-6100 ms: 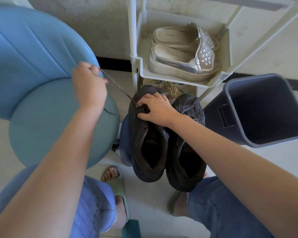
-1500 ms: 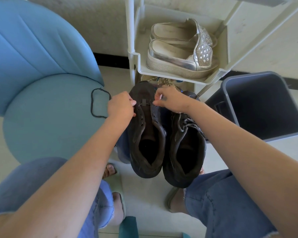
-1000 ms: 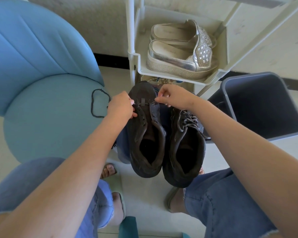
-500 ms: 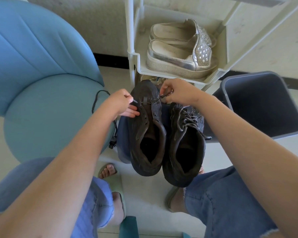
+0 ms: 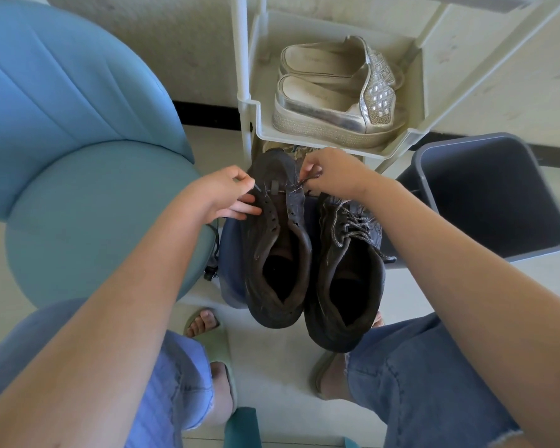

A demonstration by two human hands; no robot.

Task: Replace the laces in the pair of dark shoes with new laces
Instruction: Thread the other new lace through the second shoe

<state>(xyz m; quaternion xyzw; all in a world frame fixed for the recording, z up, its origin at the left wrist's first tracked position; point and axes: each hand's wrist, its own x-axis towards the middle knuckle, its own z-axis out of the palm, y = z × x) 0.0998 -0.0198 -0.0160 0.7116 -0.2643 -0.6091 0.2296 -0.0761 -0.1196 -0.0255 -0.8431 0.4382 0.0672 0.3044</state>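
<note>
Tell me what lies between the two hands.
Head view: the front of the unlaced dark shoe lies between left hand and right hand, a lace crossing it, each hand pinching one end.

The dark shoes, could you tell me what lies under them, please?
A dark blue support shows beside the left dark shoe and between the pair; the shoes hide the rest.
</note>
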